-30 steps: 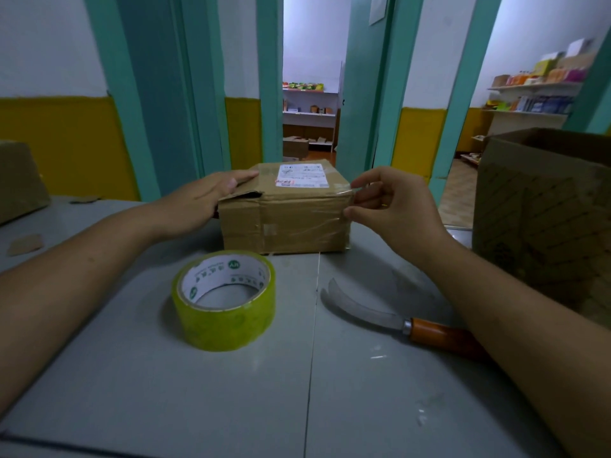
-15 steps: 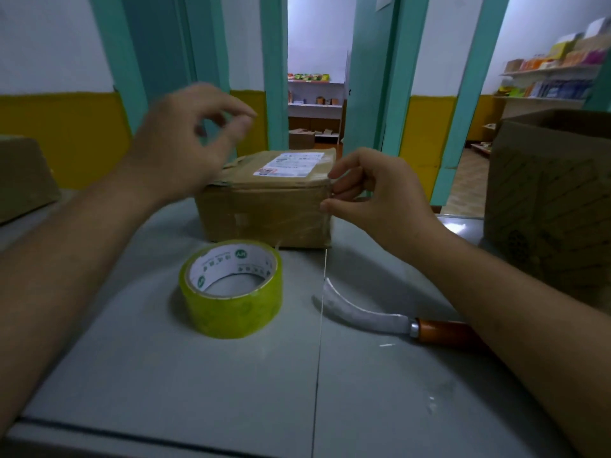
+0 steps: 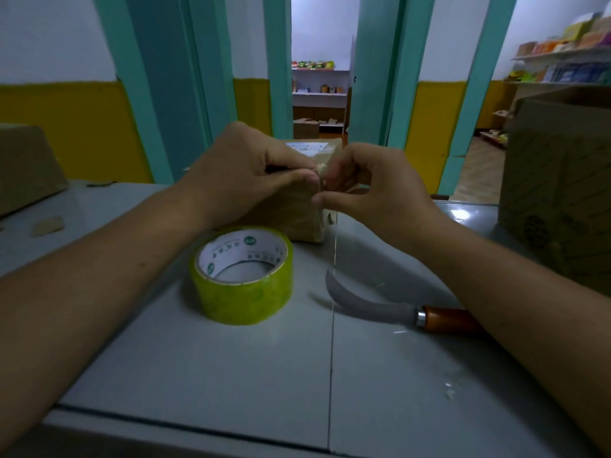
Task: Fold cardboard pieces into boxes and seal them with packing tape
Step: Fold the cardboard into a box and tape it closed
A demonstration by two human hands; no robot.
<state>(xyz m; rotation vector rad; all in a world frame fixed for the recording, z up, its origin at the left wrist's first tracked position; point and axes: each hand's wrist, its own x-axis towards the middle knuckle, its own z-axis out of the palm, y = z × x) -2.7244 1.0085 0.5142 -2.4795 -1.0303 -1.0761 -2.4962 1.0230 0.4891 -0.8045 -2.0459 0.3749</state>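
a person's two bare hands met over a small cardboard box (image 3: pixel 297 223) that sat on a grey table (image 3: pixel 231 375), at the far side past the roll. the left hand (image 3: pixel 244 173) had thumb and forefinger pinched together on a strip of clear tape (image 3: pixel 320 180) at the box's right edge. the right hand (image 3: pixel 373 190), fingers curled, pinched the same strip from the other side. a white label (image 3: pixel 307 147) showed on the box's top. a yellow-green tape roll (image 3: pixel 243 276) lay flat just in front of the box. a curved knife (image 3: pixel 396 312) with an orange handle lay to the right of the roll, partly under the right forearm. a large cardboard box (image 3: pixel 562 193) stood at the table's right.
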